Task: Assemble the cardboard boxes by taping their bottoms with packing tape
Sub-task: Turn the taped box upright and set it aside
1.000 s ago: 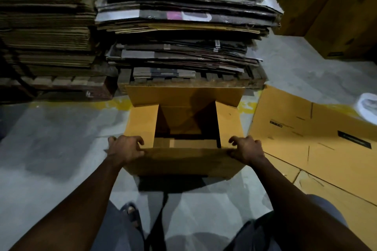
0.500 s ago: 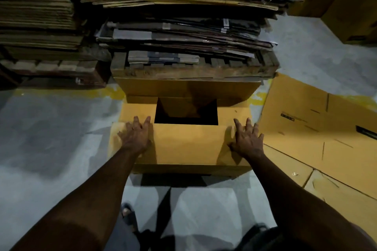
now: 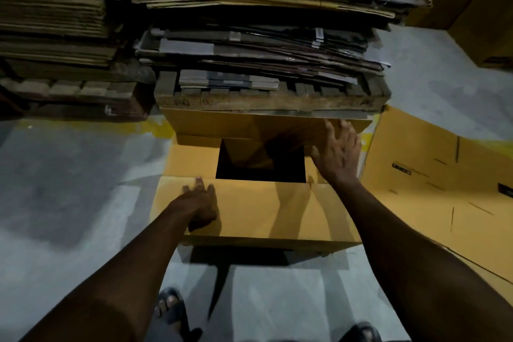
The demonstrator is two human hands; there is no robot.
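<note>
A yellow-brown cardboard box (image 3: 266,211) stands on the grey floor in front of me with its flaps uppermost. The near flap lies folded flat, and my left hand (image 3: 198,204) presses on it with straight fingers. The far flap (image 3: 238,126) stands up against the pallet. My right hand (image 3: 337,151) reaches over the right side flap with its fingers spread, at the far flap's right end. A dark square gap (image 3: 261,168) shows between the flaps. No tape is in view.
A wooden pallet (image 3: 272,100) stacked with flattened cartons rises right behind the box, with a second stack (image 3: 55,22) to the left. Flat yellow cardboard sheets (image 3: 433,175) lie on the floor at the right. My feet (image 3: 169,305) are below the box.
My right hand has lifted off the near flap and moved forward to the far flap. My left hand stays pressing on the near flap. The camera has come closer to the box.
</note>
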